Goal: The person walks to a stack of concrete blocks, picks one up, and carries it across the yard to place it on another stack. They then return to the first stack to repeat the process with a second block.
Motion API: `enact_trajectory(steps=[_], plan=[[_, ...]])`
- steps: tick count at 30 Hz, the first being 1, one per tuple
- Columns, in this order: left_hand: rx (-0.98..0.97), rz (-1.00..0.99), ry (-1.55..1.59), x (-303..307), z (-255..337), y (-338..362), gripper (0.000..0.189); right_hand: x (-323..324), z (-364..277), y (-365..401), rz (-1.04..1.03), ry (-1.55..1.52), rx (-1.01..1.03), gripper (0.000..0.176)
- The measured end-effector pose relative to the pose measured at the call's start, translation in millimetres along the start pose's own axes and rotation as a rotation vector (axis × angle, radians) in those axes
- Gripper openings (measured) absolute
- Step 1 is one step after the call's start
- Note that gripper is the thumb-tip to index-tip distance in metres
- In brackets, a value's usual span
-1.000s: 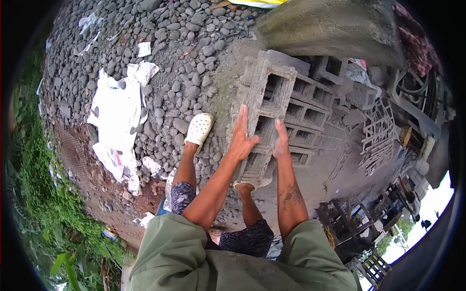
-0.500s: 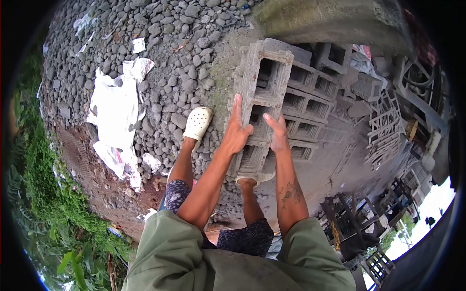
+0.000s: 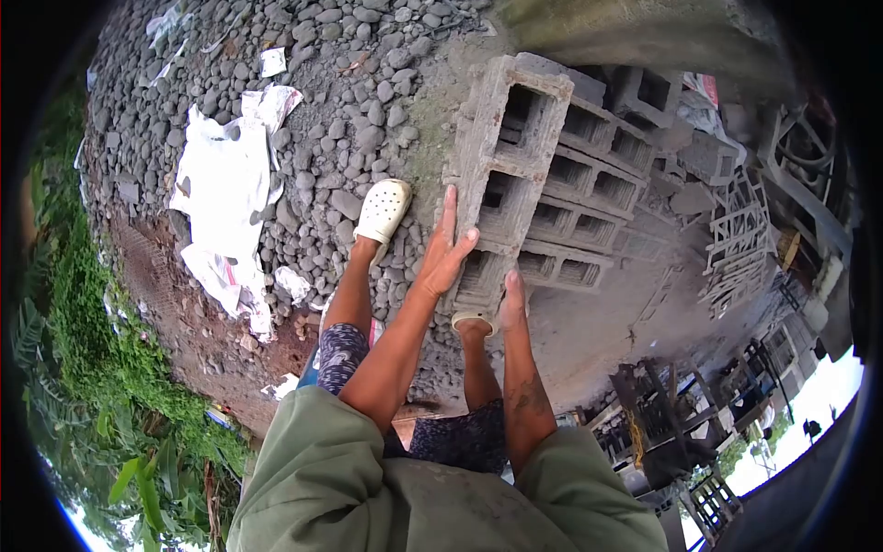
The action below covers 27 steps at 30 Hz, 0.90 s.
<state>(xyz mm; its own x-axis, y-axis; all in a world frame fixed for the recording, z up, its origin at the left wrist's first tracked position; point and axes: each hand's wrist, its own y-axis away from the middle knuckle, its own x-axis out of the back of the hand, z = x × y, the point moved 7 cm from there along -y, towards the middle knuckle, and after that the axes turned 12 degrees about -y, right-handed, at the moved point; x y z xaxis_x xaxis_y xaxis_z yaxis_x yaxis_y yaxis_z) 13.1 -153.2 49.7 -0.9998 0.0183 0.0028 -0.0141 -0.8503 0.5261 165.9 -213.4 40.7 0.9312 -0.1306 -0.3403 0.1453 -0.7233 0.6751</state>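
A grey hollow concrete block [image 3: 515, 166] with three openings lies on top of a pile of similar blocks. Along its left side, my left hand [image 3: 446, 258] rests with fingers stretched out flat and the thumb raised near the top edge. My right hand [image 3: 512, 299] stands upright at the lower right corner, thumb pointing up, holding nothing; its other fingers are mostly hidden. To the right, several more hollow blocks [image 3: 591, 181] are stacked in rows, their openings facing me.
Cream clogs are on my feet, one clog [image 3: 384, 210] on the stones and the other at the block's near end. Grey stones [image 3: 313, 175] and a white sack [image 3: 221, 175] cover the left. A concrete wall [image 3: 644, 32] stands ahead; a metal frame [image 3: 740, 239] lies at right.
My right hand has slid down from the block's middle opening to its near corner. My left thumb has lifted slightly off the top edge. The view has shifted a little.
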Motion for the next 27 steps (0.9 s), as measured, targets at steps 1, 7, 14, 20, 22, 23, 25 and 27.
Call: enact_trajectory(steps=[1, 7, 14, 20, 22, 23, 25, 27], plan=[[-0.006, -0.004, -0.013, -2.5, -5.1, -0.7, 0.092, 1.6, 4.2, 0.2, 0.019, -0.073, -0.014, 0.069], [-0.048, 0.018, -0.155, -6.9, -6.9, -1.3, 0.097, -15.3, -7.7, -1.0, 0.018, -0.147, -0.101, 0.065], [-0.069, 0.064, -0.061, -1.7, -6.5, -2.1, 0.094, -19.8, -4.6, -3.2, 0.024, -0.166, -0.06, 0.066], [0.322, 0.19, -0.328, -6.5, 3.8, 32.3, 0.089, -14.0, -28.0, 15.5, 0.237, 0.601, -0.109, 0.054], [0.245, 0.288, -0.448, -3.6, 4.5, 47.3, 0.087, -10.8, -15.1, 29.2, 0.314, 0.702, -0.069, 0.045], [0.33, 0.164, -0.515, -3.2, -0.1, 51.6, 0.085, -9.2, -8.7, 32.2, 0.373, 0.739, -0.126, 0.046], [0.404, 0.081, -0.658, -6.2, -10.1, 54.5, 0.075, -3.0, -0.9, 35.5, 0.43, 0.759, -0.177, 0.047], [0.391, 0.074, -0.726, -8.7, -12.9, 53.8, 0.072, -4.5, -0.2, 32.4, 0.42, 0.739, -0.182, 0.039]])
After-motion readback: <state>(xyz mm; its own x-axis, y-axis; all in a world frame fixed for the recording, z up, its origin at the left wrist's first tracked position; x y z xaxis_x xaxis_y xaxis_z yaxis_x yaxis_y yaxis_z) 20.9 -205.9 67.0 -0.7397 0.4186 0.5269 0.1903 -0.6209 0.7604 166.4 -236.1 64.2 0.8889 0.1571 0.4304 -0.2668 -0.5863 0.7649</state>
